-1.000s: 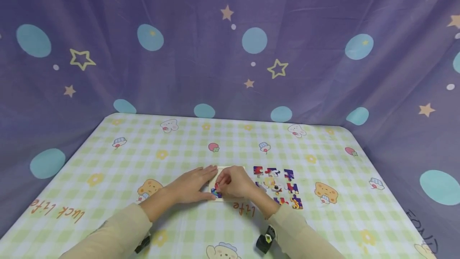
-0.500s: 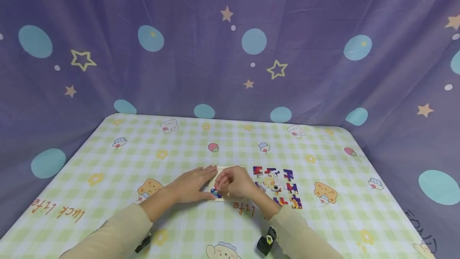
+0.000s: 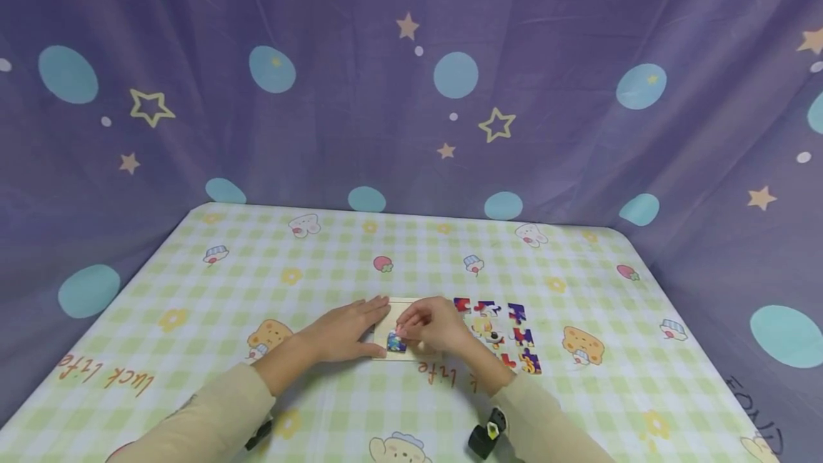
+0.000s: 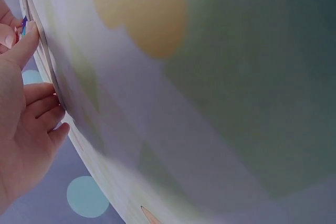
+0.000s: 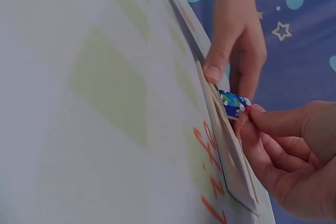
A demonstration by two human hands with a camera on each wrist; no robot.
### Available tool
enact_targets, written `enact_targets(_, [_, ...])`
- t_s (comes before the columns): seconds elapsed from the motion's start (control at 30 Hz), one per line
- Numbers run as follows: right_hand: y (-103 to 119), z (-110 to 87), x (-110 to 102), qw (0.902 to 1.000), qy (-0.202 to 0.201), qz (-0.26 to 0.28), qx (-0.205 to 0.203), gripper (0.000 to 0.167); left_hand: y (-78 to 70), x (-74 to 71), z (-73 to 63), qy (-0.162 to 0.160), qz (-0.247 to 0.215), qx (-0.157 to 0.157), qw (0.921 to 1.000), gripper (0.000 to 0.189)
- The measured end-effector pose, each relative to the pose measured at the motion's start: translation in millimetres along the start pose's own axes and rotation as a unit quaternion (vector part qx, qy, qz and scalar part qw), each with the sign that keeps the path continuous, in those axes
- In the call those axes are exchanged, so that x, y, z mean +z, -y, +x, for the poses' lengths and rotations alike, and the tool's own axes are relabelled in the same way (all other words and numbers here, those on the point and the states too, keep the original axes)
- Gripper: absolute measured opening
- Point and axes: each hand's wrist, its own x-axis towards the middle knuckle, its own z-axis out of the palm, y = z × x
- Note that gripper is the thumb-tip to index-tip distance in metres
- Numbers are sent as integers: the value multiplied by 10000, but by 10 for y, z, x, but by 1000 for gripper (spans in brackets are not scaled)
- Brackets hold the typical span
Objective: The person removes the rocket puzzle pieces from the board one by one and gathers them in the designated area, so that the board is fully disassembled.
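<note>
My right hand [image 3: 435, 325] pinches a blue jigsaw piece [image 3: 396, 342] between thumb and index finger, over a pale wooden puzzle tray [image 3: 400, 309]. In the right wrist view the piece [image 5: 234, 104] stands tilted up from the tray, showing green and white print and a red part at the fingertips. My left hand [image 3: 343, 331] rests on the tray's left side, fingers extended, its thumb at the near edge. The left wrist view shows the left hand [image 4: 31, 124] along the tray's edge, with part of the right hand beyond it.
Several loose jigsaw pieces [image 3: 523, 336] lie right of the tray, some partly hidden by the right hand and wrist. A green-and-white checked cloth [image 3: 334, 256] covers the table. A patterned purple curtain [image 3: 360, 134] hangs behind.
The jigsaw piece has come away from the tray's lower left corner; my right hand has moved slightly right with it. The left hand has stayed in place.
</note>
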Motion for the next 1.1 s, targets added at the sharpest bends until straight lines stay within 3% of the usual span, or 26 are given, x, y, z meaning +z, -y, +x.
enact_targets(0.33, [-151,-166,-226,9991,-166,5,378,9,-7,13,-19,29,28,-17,10000,79])
enact_targets(0.5, [-207,-262,-350,9989,-260,-91,383,10,-13,3,-18,22,75,-50,10000,79])
enact_targets(0.8, [-295,-419,-527,9992,-48,-179,367,9,-10,-5,-3,28,103,-9,9999,79])
enact_targets(1.1, [-302,-560,-657,9934,29,-1134,172,3,-46,-32,26,248,114,-180,9995,80])
